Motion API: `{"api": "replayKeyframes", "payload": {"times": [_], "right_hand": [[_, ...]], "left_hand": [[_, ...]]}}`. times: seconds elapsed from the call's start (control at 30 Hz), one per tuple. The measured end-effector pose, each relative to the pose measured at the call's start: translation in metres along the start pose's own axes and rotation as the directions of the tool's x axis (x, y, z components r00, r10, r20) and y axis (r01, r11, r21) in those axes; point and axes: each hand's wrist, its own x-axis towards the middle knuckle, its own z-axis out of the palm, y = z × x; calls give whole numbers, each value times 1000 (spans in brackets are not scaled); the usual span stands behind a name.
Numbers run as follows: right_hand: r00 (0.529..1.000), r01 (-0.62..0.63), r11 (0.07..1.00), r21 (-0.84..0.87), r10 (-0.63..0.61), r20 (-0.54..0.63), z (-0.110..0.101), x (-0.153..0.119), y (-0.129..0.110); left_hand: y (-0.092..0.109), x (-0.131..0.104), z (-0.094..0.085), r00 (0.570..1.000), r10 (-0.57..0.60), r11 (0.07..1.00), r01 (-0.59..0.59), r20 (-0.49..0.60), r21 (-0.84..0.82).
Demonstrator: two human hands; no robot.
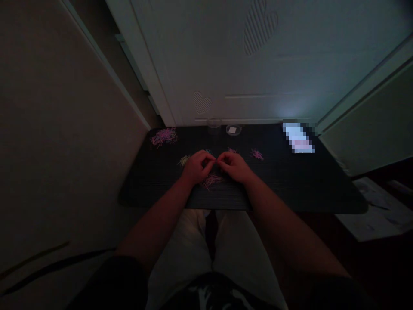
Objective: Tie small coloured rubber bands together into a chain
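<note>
Over the middle of a dark table (277, 185), my left hand (197, 167) and my right hand (235, 166) meet almost fingertip to fingertip. Both are closed in a pinch; whatever lies between the fingers is too small and dim to make out. Just below them is a loose pile of pinkish thin pieces (211, 181). A yellowish pile (183, 161) lies beside my left hand. Behind the hands are a small blue pile (209, 152) and a pink one (231, 150), partly hidden. Another pink-purple pile (257, 154) sits right of my right hand.
A larger mixed pile (164, 137) lies at the table's back left. Near the back edge stand a clear round container (214, 125) and a clear lid (233, 130) with a white label. A lit, blurred-out device (298, 137) is at the back right. Papers (377, 211) lie lower right.
</note>
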Motion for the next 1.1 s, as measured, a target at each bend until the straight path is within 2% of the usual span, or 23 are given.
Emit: {"api": "replayKeyframes", "payload": {"times": [0.77, 0.93, 1.1], "right_hand": [[1000, 9, 1000, 27, -9, -28, -1, 0, 4], [999, 26, 993, 112, -23, -25, 1, -1, -2], [999, 38, 999, -33, -37, 35, 1, -2, -3]], "left_hand": [[-1, 0, -2, 994, -47, 999, 49, -94, 18], [0, -2, -1, 1000, 13, 1000, -13, -4, 7], [0, -2, 0, 997, 50, 999, -51, 54, 18]]}}
